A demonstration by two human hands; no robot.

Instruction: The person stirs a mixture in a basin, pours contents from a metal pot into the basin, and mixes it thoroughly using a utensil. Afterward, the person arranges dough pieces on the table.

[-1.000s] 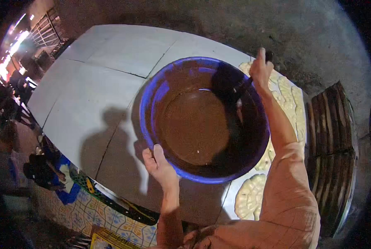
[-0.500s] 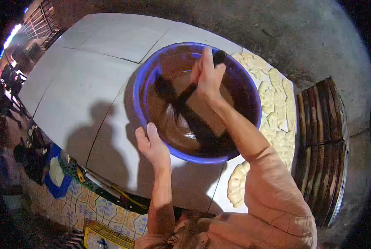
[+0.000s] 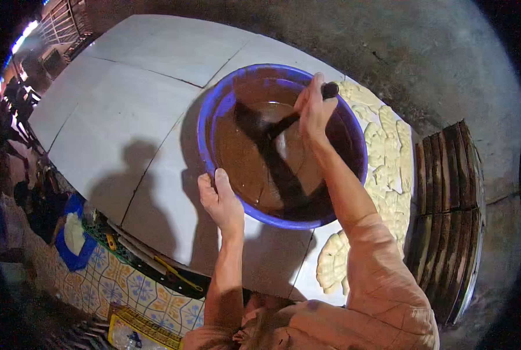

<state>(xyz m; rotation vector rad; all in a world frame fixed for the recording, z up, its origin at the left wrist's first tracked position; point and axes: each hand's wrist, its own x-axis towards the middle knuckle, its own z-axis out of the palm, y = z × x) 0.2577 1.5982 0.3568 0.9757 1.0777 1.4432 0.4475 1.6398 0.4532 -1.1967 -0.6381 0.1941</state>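
A round blue plastic basin (image 3: 289, 224) stands on a white tiled table, with brown liquid (image 3: 232, 166) inside it. At the basin's near left rim, my left hand (image 3: 225, 207) is closed, fingers outside and thumb by the edge. My right hand (image 3: 314, 116), over the basin's far right part, is wrapped round a dark-handled stirring tool (image 3: 329, 90). The handle's end sticks out past my thumb, and a dark shaft slants down left into the liquid. The tool's lower end is submerged or lost in shadow.
Pale shaped dough pieces (image 3: 377, 140) lie along the table's right side, with more dough (image 3: 333, 262) near my right arm. Stacked dark trays (image 3: 447, 216) stand right of the table (image 3: 155, 49). A yellow-edged tray (image 3: 138, 332) and patterned floor tiles show at lower left.
My right hand has moved to the right with the tool, closer to the basin's far right rim. My left hand stays at the rim. The view has shifted slightly.
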